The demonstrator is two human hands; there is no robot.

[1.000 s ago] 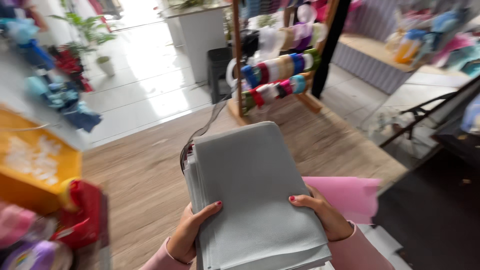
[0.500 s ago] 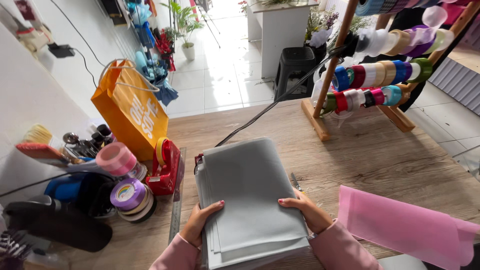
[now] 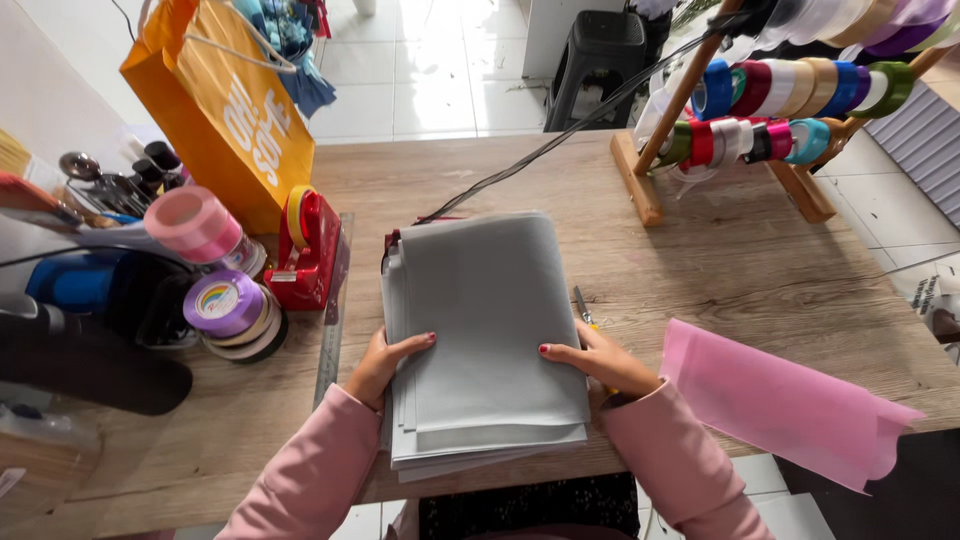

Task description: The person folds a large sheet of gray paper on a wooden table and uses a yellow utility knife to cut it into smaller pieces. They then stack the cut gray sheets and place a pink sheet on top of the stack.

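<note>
A stack of grey sheets [image 3: 485,335] lay flat on the wooden worktop [image 3: 750,260], close to the near edge, and its lower end hung a little over that edge. The left hand [image 3: 385,362] pressed on the left side of the stack, thumb on top and the other fingers hidden at the edge, so it was closed lightly on the sheets. The right hand [image 3: 595,360] lay on the right side, fingers flat and spread on the top sheet, more pressing than gripping. It seemed that the 2 hands held the sheets from both sides so the edges stayed even, because the lower sheets stuck out a little at the bottom. Both forearms, in pink sleeves, came in from below and turned inward toward the stack. A small tool with a yellow handle [image 3: 584,310] lay just beside the right hand; I could not tell what it was. A pink sheet [image 3: 785,405] lay to the right, apart from the stack, partly past the worktop's edge. To the left stood a red tape dispenser [image 3: 310,250], a purple ribbon roll [image 3: 225,305] and an orange bag [image 3: 225,115]. A wooden rack of ribbon spools [image 3: 770,130] stood at the far right.
</note>
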